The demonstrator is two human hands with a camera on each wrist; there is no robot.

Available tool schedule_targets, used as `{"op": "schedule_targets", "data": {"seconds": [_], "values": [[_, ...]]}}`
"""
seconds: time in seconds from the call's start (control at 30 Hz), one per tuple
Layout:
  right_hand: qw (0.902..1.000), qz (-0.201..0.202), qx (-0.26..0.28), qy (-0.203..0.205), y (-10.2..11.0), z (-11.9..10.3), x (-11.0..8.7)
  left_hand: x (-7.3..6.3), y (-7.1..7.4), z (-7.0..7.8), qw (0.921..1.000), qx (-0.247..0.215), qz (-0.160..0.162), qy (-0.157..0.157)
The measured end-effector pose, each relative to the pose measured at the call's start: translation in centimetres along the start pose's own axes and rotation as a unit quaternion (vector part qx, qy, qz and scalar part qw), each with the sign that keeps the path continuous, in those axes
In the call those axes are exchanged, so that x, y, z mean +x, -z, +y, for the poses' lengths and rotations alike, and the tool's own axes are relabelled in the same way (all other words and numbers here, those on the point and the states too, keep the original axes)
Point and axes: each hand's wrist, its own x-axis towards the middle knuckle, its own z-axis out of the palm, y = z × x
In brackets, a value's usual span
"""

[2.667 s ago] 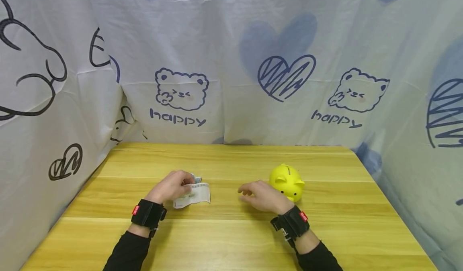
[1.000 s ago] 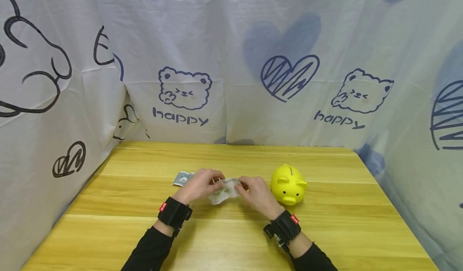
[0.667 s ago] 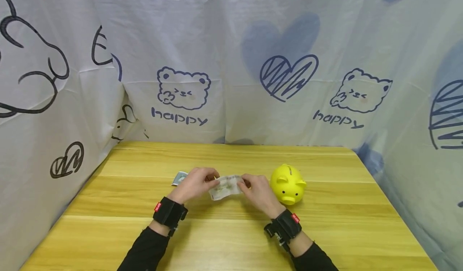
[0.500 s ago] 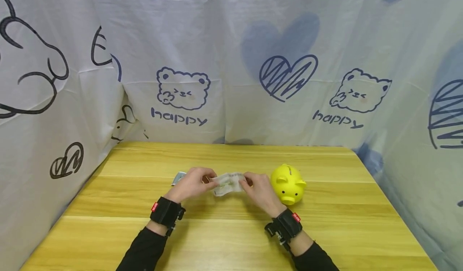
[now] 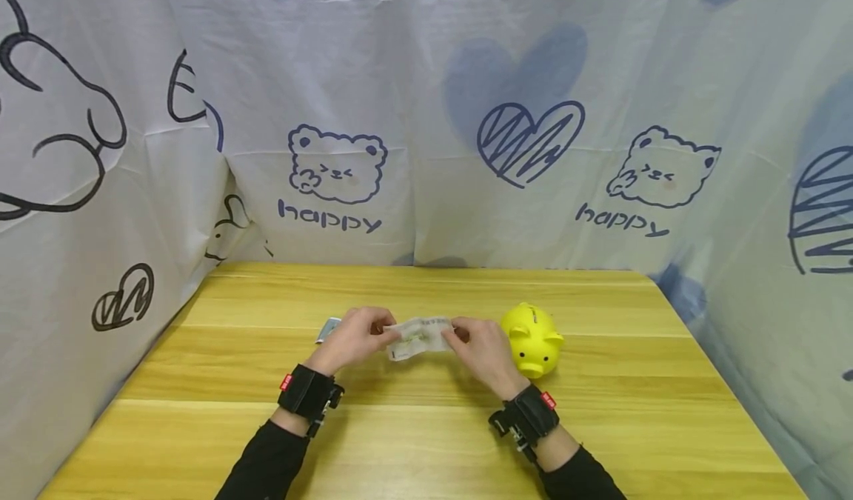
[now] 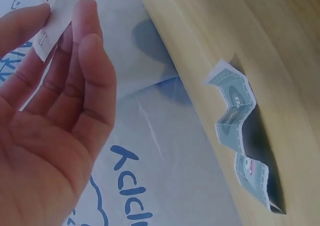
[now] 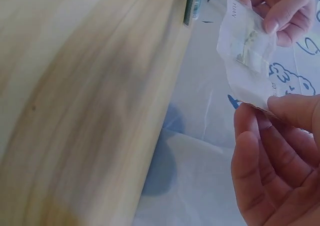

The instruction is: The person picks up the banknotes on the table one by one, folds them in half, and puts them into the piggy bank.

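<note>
A pale banknote [image 5: 420, 338] is stretched between both hands above the middle of the table, its surface slightly wavy. My left hand [image 5: 356, 337] pinches its left end between thumb and fingers. At the other end, my right hand [image 5: 485, 352] pinches the note the same way; "YUAN" reads on it in the right wrist view [image 7: 247, 50]. A second, blue-green banknote [image 6: 237, 110] lies creased in zigzag folds on the table beyond the left hand, partly hidden by that hand in the head view. Just right of the right hand stands a yellow piggy bank [image 5: 532, 341] with a slot on top.
The wooden table [image 5: 426, 441] runs back to a white curtain [image 5: 426, 189] printed with bears and hearts. The curtain also hangs along the left and right sides. Each wrist wears a black strap with a camera.
The left hand has brought the pale banknote from the left to the middle, uncovering part of the blue-green one. The right hand has taken hold of the note's right end; both have since spread it flatter.
</note>
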Motion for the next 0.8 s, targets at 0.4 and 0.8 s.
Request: {"op": "schedule_targets", "data": {"seconds": [0.4,0.8], "values": [[0.9976,-0.009,0.064,-0.024,0.1,-0.2,0.0,0.3,-0.7,0.1,0.9995,-0.028,0.006,-0.012],[0.9955,-0.030,0.086,-0.026,0.1,-0.3,0.1,0.4,-1.2,0.5,0.9958,-0.077,0.038,-0.031]]}}
